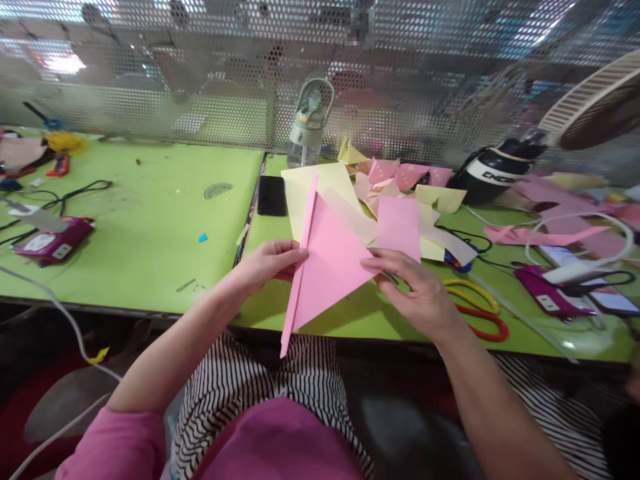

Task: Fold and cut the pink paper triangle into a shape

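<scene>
Between my two hands is a pink paper sheet (333,263), roughly triangular, with a narrow folded strip along its left edge. My left hand (277,263) pinches that strip near its middle, thumb on top. At the sheet's right corner, my right hand (410,283) grips it between thumb and fingers; part of those fingers is hidden. The strip's lower end reaches past the table's front edge. Behind the sheet lie a cream paper sheet (325,177) and a pink paper rectangle (399,223).
Red-and-yellow-handled scissors (480,310) lie right of my right hand. A black phone (271,195) and a green-lidded bottle (306,130) stand farther back. Paper scraps (385,175), a black bottle (493,173), a fan (595,100) and purple devices (55,240) with cables surround the green table (165,200).
</scene>
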A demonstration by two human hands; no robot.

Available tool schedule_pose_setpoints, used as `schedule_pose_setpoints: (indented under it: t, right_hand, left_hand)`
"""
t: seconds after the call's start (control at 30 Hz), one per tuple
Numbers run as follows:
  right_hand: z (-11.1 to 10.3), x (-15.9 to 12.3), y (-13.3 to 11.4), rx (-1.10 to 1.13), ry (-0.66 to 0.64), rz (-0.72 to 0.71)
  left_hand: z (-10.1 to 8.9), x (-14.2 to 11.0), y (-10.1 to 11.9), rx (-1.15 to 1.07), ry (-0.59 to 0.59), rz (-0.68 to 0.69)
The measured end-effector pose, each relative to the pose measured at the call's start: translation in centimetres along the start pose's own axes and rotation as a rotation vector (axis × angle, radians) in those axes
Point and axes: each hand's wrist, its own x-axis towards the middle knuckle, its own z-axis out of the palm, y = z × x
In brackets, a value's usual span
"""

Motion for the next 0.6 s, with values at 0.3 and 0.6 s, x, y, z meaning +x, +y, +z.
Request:
schedule_pose_setpoints:
  t: [0.3, 0.6]
  right_hand:
    - [0.8, 0.0, -0.7, -0.028, 0.176, 0.015]
    - [1.6, -0.6, -0.3, 0.043, 0.159, 0.049]
  left_hand:
    - [0.4, 0.0, -0.1, 0.007, 0.021, 0.004]
    - [0.3, 0.0, -1.1, 0.028, 0.049, 0.005]
